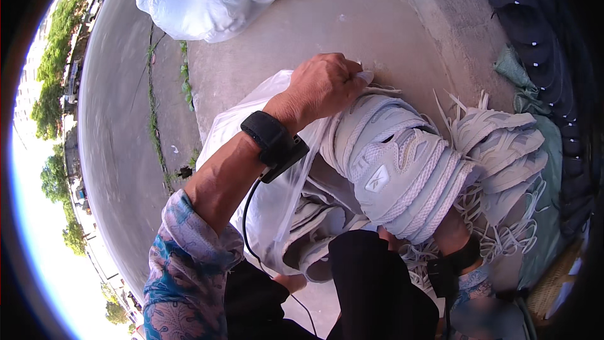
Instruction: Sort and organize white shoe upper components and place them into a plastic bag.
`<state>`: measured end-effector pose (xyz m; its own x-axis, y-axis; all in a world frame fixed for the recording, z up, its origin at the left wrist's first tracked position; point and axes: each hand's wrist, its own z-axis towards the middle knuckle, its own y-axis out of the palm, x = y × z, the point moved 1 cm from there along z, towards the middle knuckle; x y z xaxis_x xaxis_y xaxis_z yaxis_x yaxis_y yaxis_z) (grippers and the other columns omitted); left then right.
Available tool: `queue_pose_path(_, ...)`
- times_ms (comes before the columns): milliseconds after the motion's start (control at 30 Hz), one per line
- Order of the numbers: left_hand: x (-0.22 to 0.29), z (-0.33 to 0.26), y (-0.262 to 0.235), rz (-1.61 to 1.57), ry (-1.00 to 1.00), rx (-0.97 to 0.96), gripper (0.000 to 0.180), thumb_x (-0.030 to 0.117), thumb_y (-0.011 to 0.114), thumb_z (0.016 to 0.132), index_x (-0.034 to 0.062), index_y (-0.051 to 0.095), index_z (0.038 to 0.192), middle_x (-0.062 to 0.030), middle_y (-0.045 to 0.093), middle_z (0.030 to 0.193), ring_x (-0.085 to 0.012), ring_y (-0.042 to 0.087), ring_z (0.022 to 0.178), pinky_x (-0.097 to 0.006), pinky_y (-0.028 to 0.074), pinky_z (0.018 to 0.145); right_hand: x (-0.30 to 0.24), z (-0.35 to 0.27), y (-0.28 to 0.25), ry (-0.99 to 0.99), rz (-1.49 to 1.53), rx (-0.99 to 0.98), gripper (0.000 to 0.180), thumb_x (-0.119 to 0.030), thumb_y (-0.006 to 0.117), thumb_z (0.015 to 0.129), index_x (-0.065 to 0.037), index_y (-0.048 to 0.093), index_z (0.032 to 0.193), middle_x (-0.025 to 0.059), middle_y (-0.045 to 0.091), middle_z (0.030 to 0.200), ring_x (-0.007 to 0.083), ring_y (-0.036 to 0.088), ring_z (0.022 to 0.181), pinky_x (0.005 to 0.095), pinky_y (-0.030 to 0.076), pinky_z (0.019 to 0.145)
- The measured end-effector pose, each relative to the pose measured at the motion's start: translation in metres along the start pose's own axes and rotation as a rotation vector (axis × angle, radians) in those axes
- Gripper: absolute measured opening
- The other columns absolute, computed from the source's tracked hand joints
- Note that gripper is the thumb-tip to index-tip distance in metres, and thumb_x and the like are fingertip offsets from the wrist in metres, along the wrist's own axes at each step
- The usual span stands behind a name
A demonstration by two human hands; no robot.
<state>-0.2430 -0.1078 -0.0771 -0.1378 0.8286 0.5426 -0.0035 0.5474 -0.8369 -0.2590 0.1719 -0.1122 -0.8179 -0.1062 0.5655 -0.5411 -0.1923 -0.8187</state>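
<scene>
Apparently pinching the clear bag with curled left hand, bracing a shoe-upper stack at its mouth with right hand, grip too hidden to tell; seemingly partway, with some uppers already inside, stack and side pile still outside.

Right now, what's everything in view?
Filled plastic bag: one, whitish, top
Open plastic bag: one, translucent, centre left
Shoe uppers: many, white-grey, centre, right, inside open bag
Shoelaces: many, white, right
Fabric: some, green, right
Ridged item: one, black, right
Trees: several, green, left
Weeds: several, green, upper left
Cable: one, black, lower centre
Wristbands: two, black, centre, lower right
Trousers: one pair, black, bottom
Sleeves: two, blue-pink, bottom
Left hand: one, bare, upper centre
Right hand: one, bare, under uppers
</scene>
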Motion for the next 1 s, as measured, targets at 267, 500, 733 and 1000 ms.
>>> queue_pose_path(267,-0.04,0.03,0.023,0.257,-0.063,-0.179,0.026,0.022,0.051,0.09,0.0044,0.066,0.103,-0.0155,0.067,0.094,-0.0288,0.064,0.084,-0.034,0.051,0.072,-0.007,-0.006,-0.002,0.037,0.11,0.026,0.065,-0.051,0.036,0.095,-0.013,0.025,0.147,0.0104,0.03,0.149,0.0268,0.031,0.136,0.0406,0.023,0.114)
queue_pose_path(500,-0.015,0.036,0.018,0.117,-0.228,-0.28,0.035,0.029,0.046,0.092,0.0029,0.064,0.106,-0.0198,0.066,0.099,-0.0345,0.062,0.089,-0.039,0.048,0.085,-0.014,-0.012,-0.004,0.067,0.204,0.037,0.066,-0.052,0.037,0.095,-0.013,0.025,0.147,0.0104,0.03,0.149,0.0268,0.031,0.137,0.0405,0.023,0.114)
queue_pose_path(733,-0.047,0.035,0.01,0.264,0.274,-0.048,0.028,0.023,0.053,0.093,-0.0014,0.066,0.093,-0.015,0.067,0.087,-0.0197,0.063,0.078,-0.028,0.05,0.079,-0.021,-0.012,-0.005,0.086,0.303,0.087,0.066,-0.052,0.037,0.095,-0.013,0.025,0.147,0.0104,0.029,0.149,0.0268,0.031,0.137,0.0404,0.023,0.114)
queue_pose_path(1000,0.038,-0.005,-0.03,-0.631,-0.145,-0.157,0.034,0.026,0.05,0.098,-0.0019,0.067,0.091,-0.0048,0.066,0.081,-0.0128,0.06,0.08,-0.025,0.048,0.077,-0.028,-0.023,-0.012,0.107,0.398,0.079,0.067,-0.053,0.037,0.095,-0.013,0.024,0.147,0.0104,0.029,0.149,0.0268,0.03,0.137,0.0403,0.023,0.115)
